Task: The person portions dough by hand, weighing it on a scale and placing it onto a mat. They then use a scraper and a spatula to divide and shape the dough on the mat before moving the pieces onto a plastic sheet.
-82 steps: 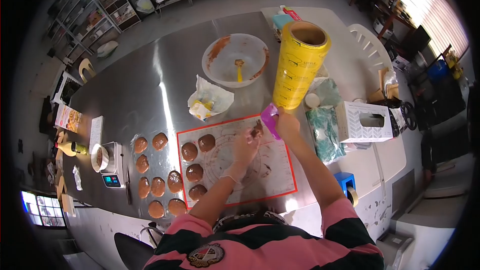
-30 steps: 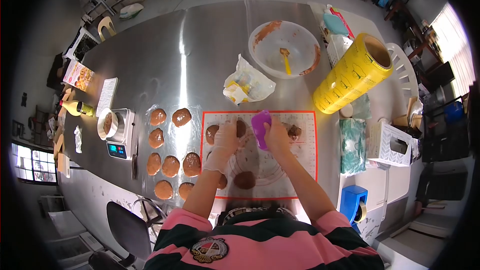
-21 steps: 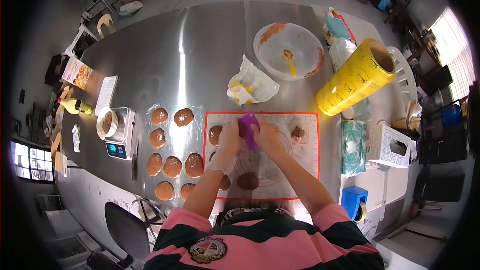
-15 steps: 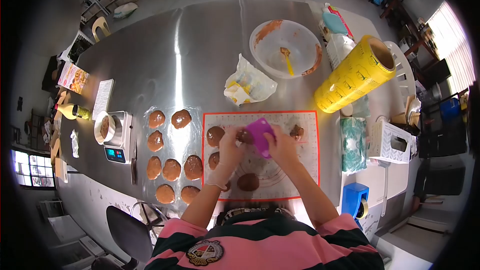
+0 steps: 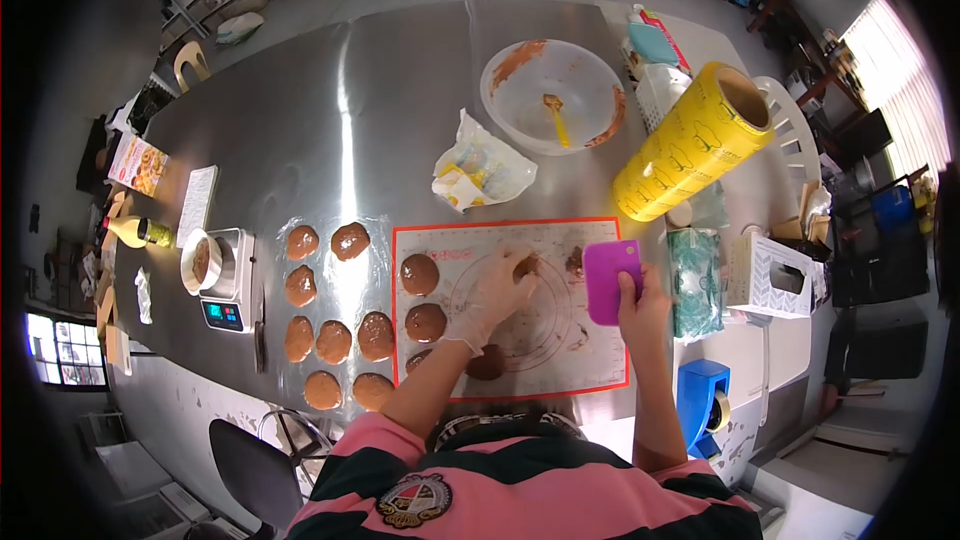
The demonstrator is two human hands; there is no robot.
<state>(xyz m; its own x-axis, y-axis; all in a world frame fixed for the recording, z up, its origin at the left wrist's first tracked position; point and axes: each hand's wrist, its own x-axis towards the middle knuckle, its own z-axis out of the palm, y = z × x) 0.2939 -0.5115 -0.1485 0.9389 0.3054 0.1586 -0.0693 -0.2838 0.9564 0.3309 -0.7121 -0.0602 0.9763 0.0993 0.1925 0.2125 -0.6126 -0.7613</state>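
Note:
My left hand (image 5: pixel 495 290), in a clear glove, is curled over the middle of the red-bordered baking mat (image 5: pixel 580 370). Its fingers close on a small lump of brown dough (image 5: pixel 526 266). At the mat's right edge, my right hand (image 5: pixel 645 308) grips a purple dough scraper (image 5: pixel 612 283), held up with its flat face showing. Left of the scraper, a smaller dough scrap (image 5: pixel 575 260) sits on the mat. Flattened brown dough rounds lie along the mat's left side, such as one round (image 5: pixel 420 274), and another (image 5: pixel 487 362) is partly behind my left wrist.
Several glossy dough rounds (image 5: pixel 334 341) rest on plastic film left of the mat. A kitchen scale (image 5: pixel 232 265) bears a white bowl. Beyond the mat are a crumpled wrapper (image 5: pixel 490 175), a smeared mixing bowl (image 5: pixel 500 105) with a yellow spatula (image 5: pixel 560 125), and a yellow film roll (image 5: pixel 690 145).
My right hand has carried the purple scraper away from my left hand, to the mat's right edge. My left hand has shifted slightly right, still with dough in its fingers.

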